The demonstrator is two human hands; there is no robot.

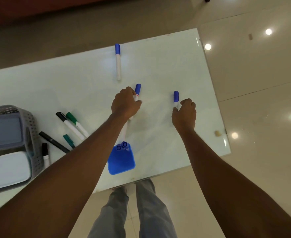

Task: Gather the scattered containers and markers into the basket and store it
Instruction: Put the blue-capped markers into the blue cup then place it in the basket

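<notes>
My left hand [125,103] grips a blue-capped white marker [137,91] near the middle of the glass table [175,66]. My right hand [185,114] pinches another blue-capped marker [176,97] to the right. A third blue-capped marker [118,61] lies free farther back. A blue container [121,161] stands near the front edge with two blue-capped markers [123,146] sticking out. The grey perforated basket [32,131] sits at the left and holds two lidded containers [7,131].
Several black and green markers [70,124] lie between the basket and my left arm. A small beige lump [217,133] rests by the table's right edge. Glossy tiled floor surrounds the table, and my legs stand at its front edge.
</notes>
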